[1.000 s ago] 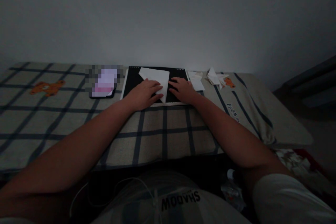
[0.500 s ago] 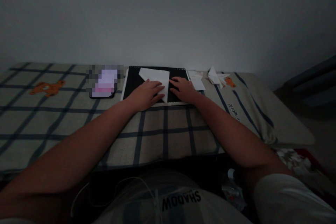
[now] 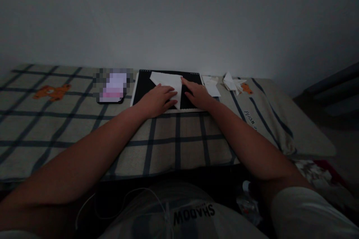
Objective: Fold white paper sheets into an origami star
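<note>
A folded sheet of white paper (image 3: 168,78) lies on a black spiral-bound pad (image 3: 143,89), its folded shape narrowing to a point at the near edge. My left hand (image 3: 159,100) rests flat on the paper with its fingers spread, covering the lower left part of it. Along the right edge of the paper lies my right hand (image 3: 198,94), its index finger stretched to the upper right corner and the other fingers over the black pad. Neither hand grips anything.
A phone (image 3: 113,87) with a blurred screen lies left of the pad. To the right are a flat white paper piece (image 3: 212,85) and a folded paper figure (image 3: 230,82). All rest on a checked tablecloth (image 3: 165,149) against a grey wall (image 3: 179,18).
My right index finger has slid up along the paper's right edge to its upper corner. My left hand stays in place on the paper. The view has shifted slightly.
</note>
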{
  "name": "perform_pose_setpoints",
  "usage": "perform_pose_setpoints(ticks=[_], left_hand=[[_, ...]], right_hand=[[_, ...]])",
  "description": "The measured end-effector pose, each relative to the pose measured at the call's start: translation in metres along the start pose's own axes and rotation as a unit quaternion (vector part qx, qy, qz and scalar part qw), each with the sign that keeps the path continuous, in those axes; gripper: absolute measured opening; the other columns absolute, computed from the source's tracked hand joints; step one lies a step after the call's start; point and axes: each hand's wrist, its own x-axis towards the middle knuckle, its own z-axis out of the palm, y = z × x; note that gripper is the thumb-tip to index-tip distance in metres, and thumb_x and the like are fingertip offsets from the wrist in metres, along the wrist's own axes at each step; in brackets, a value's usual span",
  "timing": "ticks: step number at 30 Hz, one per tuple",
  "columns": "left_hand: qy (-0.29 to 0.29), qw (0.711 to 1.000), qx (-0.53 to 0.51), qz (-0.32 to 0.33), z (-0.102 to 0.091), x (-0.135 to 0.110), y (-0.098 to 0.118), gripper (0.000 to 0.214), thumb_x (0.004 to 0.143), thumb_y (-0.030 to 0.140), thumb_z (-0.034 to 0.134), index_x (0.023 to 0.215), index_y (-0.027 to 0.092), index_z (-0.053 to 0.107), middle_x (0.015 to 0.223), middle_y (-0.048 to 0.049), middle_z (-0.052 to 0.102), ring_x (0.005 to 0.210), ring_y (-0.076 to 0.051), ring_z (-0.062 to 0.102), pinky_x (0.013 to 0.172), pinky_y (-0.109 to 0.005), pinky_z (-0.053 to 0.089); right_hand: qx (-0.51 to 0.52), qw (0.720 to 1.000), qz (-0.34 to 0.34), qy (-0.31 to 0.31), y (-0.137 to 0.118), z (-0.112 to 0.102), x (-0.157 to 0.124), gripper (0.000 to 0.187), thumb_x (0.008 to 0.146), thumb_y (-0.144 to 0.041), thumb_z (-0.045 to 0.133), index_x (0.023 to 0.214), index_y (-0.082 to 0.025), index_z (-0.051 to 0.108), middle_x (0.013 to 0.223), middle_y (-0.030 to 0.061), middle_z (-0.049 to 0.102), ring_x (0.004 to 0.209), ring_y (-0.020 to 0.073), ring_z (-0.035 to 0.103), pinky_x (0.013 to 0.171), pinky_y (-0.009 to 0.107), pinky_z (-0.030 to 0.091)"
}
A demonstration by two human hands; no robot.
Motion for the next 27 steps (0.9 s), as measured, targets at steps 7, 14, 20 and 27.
perform_pose_setpoints(ticks=[7, 14, 20, 27], left_hand=[[-0.006, 0.999, -0.026, 0.023, -0.003, -0.002, -0.001, 0.049, 0.099, 0.043, 0.036, 0.133, 0.014, 0.059, 0.138, -0.0143, 0.057, 0.129, -0.028, 0.051, 0.117, -0.052, 0.024], [-0.002, 0.998, -0.05, 0.036, -0.006, -0.005, -0.006, 0.045, 0.095, 0.035, 0.041, 0.131, 0.017, 0.061, 0.14, -0.0136, 0.057, 0.137, -0.03, 0.043, 0.116, -0.058, 0.02], [0.019, 0.999, -0.044, 0.025, -0.005, -0.005, -0.015, 0.044, 0.092, 0.032, 0.044, 0.131, 0.022, 0.062, 0.141, -0.0092, 0.056, 0.133, -0.03, 0.044, 0.115, -0.055, 0.023], [0.038, 0.999, -0.034, 0.013, -0.004, -0.004, -0.018, 0.043, 0.094, 0.032, 0.041, 0.127, 0.02, 0.066, 0.133, -0.0122, 0.058, 0.123, -0.031, 0.046, 0.106, -0.052, 0.035]], right_hand=[[-0.022, 0.999, 0.027, -0.027, -0.003, -0.001, 0.0, 0.068, 0.092, -0.021, 0.043, 0.157, -0.02, 0.021, 0.147, 0.0124, 0.05, 0.134, 0.03, 0.045, 0.108, 0.054, 0.036], [-0.029, 0.999, 0.014, 0.0, 0.001, -0.001, 0.0, 0.062, 0.09, -0.019, 0.045, 0.151, -0.014, 0.036, 0.144, 0.0131, 0.053, 0.131, 0.0271, 0.048, 0.109, 0.047, 0.038], [-0.032, 0.999, 0.012, -0.02, -0.001, 0.001, -0.001, 0.059, 0.092, -0.017, 0.041, 0.151, -0.018, 0.036, 0.146, 0.0107, 0.053, 0.132, 0.0252, 0.049, 0.112, 0.049, 0.034], [-0.048, 0.998, 0.032, -0.016, -0.008, -0.004, -0.002, 0.056, 0.092, -0.017, 0.041, 0.149, -0.016, 0.041, 0.138, 0.0151, 0.057, 0.127, 0.03, 0.051, 0.104, 0.052, 0.038]])
